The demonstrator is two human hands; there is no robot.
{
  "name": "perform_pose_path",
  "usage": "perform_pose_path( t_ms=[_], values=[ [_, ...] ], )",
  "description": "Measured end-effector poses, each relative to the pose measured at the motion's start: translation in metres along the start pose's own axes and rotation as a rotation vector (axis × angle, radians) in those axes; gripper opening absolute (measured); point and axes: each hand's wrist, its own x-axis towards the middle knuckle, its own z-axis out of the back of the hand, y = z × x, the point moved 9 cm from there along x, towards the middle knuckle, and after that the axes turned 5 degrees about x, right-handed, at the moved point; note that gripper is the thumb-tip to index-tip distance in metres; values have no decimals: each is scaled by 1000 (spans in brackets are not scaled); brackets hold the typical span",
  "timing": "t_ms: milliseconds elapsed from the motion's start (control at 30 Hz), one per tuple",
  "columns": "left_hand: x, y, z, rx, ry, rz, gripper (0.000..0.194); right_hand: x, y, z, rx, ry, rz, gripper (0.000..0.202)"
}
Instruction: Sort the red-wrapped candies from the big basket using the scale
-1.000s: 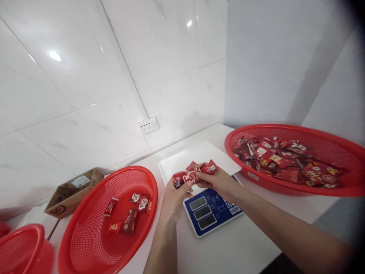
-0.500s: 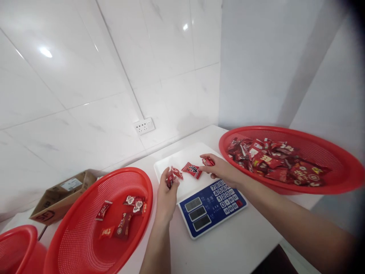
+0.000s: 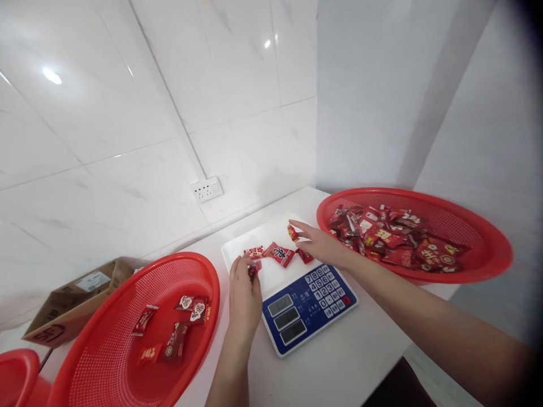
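Note:
A white scale with a blue keypad panel (image 3: 309,308) stands on the table. On its white platform (image 3: 271,226) lie a patterned red snack packet (image 3: 253,251), a red packet with large black lettering (image 3: 279,254) and another red packet (image 3: 304,256) partly under my right hand. My left hand (image 3: 246,294) is at the platform's left side, its fingers closed around a small dark red packet (image 3: 253,272). My right hand (image 3: 317,244) hovers over the platform and pinches a small red and yellow packet (image 3: 292,232) at its fingertips.
At right, a large red basket (image 3: 494,237) holds a heap of packets. Another red basket (image 3: 106,316), with several packets inside, is at left. Beyond it sit a cardboard box (image 3: 68,325) and part of a further red basket (image 3: 25,362). A wall socket (image 3: 206,189) is behind.
A red packet from my right hand now lies on the platform, and a red and yellow one shows at its fingertips. The patterned packet has left my left hand and rests on the platform.

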Motion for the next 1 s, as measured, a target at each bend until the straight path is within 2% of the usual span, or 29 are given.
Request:
perform_pose_path(
  t_ms=[100,200,333,467,567,667,800,1000],
  values=[
    [0,-8,-2,214,10,-109,21,-1,3,4,-151,-30,95,58],
    [0,-6,-4,376,0,-138,29,-6,3,14,-235,-75,122,53],
    [1,-1,-9,333,12,-142,36,-17,7,35,-291,-122,118,47],
    [-1,-4,-15,256,79,-118,38,-26,10,51,-365,-134,106,42],
    [-3,-10,-12,179,85,-100,34,-28,0,45,-395,-48,23,41],
    [-3,-16,-5,152,49,-121,29,-28,-7,32,-542,-2,-22,38],
    [-3,-16,-3,181,48,-136,30,-24,-3,15,-686,-29,30,35],
    [-3,-17,-6,159,69,-132,29,-21,1,1,-652,-48,94,37]
  ],
)
